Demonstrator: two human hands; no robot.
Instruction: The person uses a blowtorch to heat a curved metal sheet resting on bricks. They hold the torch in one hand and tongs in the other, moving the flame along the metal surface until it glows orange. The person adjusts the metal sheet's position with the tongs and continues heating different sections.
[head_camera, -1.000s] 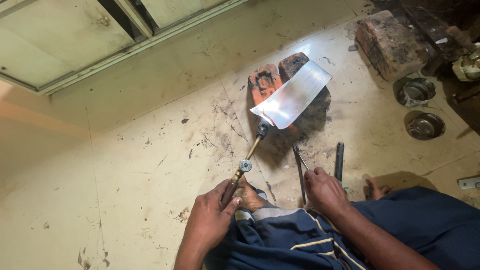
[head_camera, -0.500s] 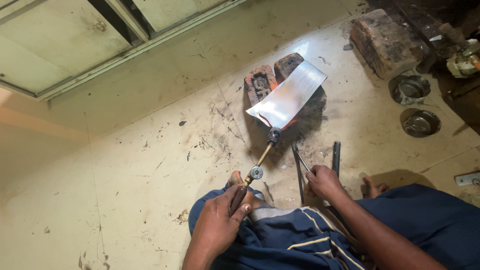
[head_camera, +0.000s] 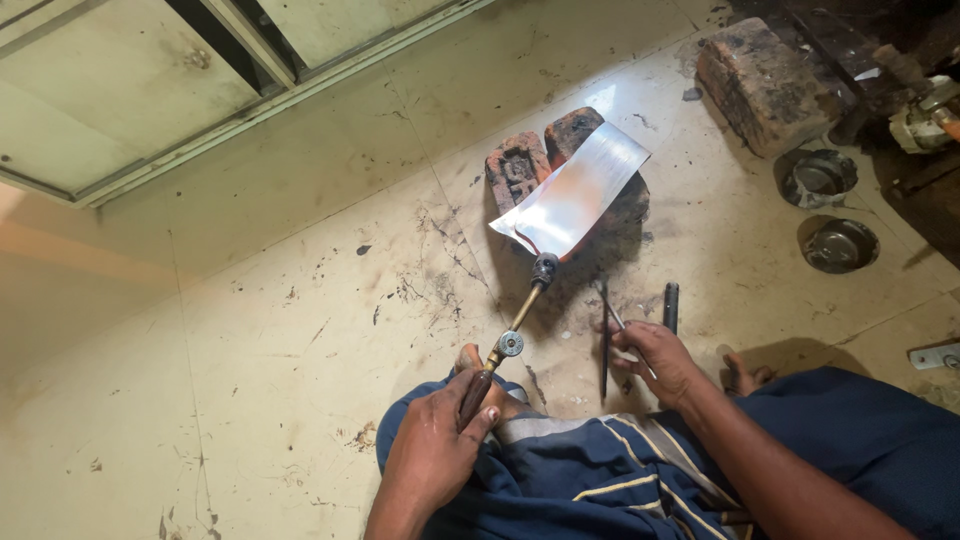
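Left hand (head_camera: 432, 455): grip wrapped round torch (head_camera: 505, 345), nozzle aimed far at metal sheet (head_camera: 575, 192) for heating.
Right hand (head_camera: 655, 360): pinching tongs (head_camera: 606, 335), ready nearby.

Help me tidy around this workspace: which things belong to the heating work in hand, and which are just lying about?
In use:
left hand gripping the blowtorch
metal sheet under the flame
bricks propping the sheet
right hand on the tongs

Lying about:
dark rod
large brick
two metal bowls
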